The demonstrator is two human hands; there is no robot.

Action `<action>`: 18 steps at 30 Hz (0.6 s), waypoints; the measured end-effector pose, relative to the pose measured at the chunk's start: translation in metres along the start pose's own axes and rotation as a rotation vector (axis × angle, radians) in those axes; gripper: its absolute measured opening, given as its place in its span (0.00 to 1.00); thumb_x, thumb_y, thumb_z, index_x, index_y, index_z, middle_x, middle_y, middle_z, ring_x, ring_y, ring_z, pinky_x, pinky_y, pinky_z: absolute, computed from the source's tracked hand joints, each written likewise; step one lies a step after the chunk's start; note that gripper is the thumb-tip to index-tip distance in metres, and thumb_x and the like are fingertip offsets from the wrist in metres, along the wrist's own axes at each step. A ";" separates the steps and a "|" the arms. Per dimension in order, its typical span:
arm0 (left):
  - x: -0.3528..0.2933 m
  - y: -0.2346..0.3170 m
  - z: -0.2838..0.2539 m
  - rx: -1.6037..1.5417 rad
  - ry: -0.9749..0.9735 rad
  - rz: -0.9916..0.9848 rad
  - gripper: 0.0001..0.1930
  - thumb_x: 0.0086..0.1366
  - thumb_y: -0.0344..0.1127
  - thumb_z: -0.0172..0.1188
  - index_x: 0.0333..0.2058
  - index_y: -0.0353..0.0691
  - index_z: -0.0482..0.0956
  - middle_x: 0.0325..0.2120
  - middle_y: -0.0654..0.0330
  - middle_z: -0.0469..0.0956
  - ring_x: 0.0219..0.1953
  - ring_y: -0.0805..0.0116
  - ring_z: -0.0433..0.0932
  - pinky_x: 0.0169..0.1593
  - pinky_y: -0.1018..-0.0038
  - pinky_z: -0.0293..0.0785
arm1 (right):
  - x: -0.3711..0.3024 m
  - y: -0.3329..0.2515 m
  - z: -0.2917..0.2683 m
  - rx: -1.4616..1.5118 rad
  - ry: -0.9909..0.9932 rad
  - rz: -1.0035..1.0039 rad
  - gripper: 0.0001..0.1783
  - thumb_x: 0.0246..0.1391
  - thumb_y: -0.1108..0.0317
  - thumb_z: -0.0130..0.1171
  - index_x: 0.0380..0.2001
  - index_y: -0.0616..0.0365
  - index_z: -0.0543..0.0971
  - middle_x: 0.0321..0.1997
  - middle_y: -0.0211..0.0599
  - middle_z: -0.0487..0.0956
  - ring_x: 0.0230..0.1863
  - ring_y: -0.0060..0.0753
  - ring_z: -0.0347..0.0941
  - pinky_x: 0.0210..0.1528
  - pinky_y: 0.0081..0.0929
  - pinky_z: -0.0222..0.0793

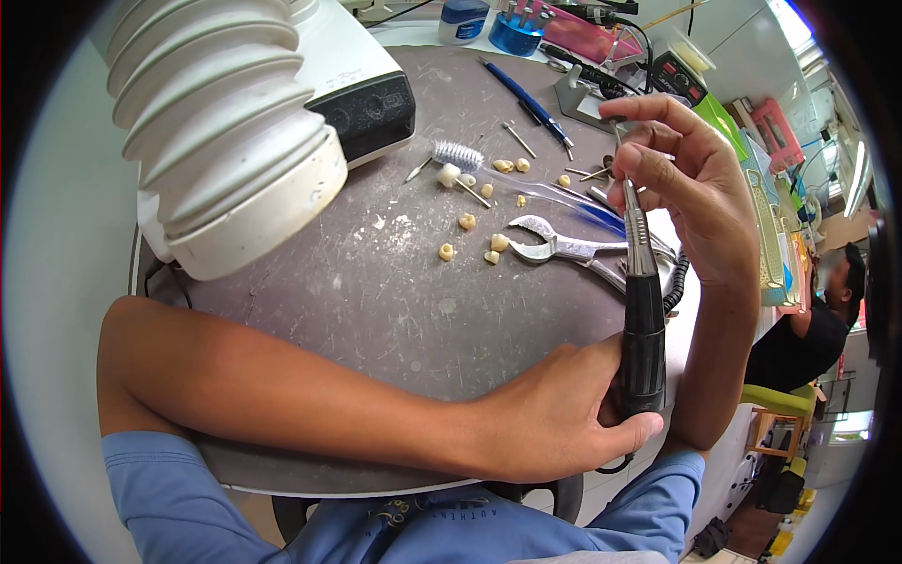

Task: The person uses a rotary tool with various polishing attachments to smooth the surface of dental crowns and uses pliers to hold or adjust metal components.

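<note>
My left hand (554, 409) is wrapped around the black lower body of a rotary handpiece (644, 329), its thumb along the base and its other fingers hidden behind. The handpiece stands pointing away from me, with its silver nose up. At that nose my right hand (700, 193) pinches a thin metal bur (617, 137) between thumb and fingers. The bur's dark head sticks out beyond the fingertips. Whether its shank sits inside the nose is hard to see. Left of the handpiece lie silver pliers (564, 247) with curved jaws, and several small tooth-coloured crowns (467, 221).
A ribbed white suction hose (225, 141) overhangs the grey worktop (376, 348) at left. White powder, a bristle brush (458, 155), loose burs and a blue mechanical pencil (521, 94) lie on it. A blue jar (516, 34) stands behind. Another person (813, 329) sits far right.
</note>
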State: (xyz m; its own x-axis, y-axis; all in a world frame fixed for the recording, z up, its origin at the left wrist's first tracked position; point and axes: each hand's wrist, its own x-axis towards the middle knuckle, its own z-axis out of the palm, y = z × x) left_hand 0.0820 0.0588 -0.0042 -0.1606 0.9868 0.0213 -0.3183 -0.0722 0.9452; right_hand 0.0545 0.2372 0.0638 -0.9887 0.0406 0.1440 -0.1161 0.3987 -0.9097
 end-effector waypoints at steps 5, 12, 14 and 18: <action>-0.001 -0.001 0.000 -0.009 0.027 0.014 0.18 0.63 0.37 0.59 0.42 0.31 0.64 0.33 0.56 0.72 0.37 0.72 0.75 0.41 0.72 0.78 | 0.000 0.001 -0.002 -0.032 -0.073 0.059 0.18 0.53 0.62 0.64 0.44 0.60 0.78 0.29 0.29 0.78 0.29 0.18 0.78 0.29 0.11 0.74; 0.001 0.000 0.001 -0.012 0.029 0.017 0.17 0.64 0.36 0.58 0.43 0.31 0.64 0.32 0.58 0.72 0.34 0.74 0.73 0.38 0.74 0.76 | -0.002 0.000 -0.005 -0.012 -0.055 0.096 0.17 0.57 0.57 0.60 0.40 0.61 0.79 0.28 0.29 0.79 0.27 0.14 0.76 0.29 0.10 0.73; 0.001 -0.002 0.002 -0.019 0.040 0.023 0.17 0.64 0.36 0.58 0.44 0.31 0.64 0.32 0.58 0.72 0.34 0.74 0.73 0.38 0.74 0.76 | -0.004 -0.011 -0.001 -0.118 0.027 0.113 0.21 0.60 0.52 0.56 0.35 0.62 0.80 0.25 0.28 0.78 0.25 0.15 0.76 0.27 0.11 0.72; -0.004 -0.004 0.003 0.020 0.171 0.121 0.18 0.63 0.37 0.59 0.45 0.31 0.65 0.30 0.58 0.72 0.32 0.74 0.72 0.36 0.73 0.74 | -0.016 -0.018 -0.011 -0.346 -0.190 0.172 0.26 0.56 0.46 0.59 0.25 0.62 0.79 0.19 0.27 0.76 0.22 0.16 0.73 0.24 0.14 0.67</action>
State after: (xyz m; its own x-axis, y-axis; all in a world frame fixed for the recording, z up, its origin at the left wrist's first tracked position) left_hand 0.0866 0.0554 -0.0069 -0.3534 0.9320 0.0807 -0.2689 -0.1839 0.9455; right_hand 0.0730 0.2392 0.0817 -0.9945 -0.0228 -0.1023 0.0589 0.6860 -0.7252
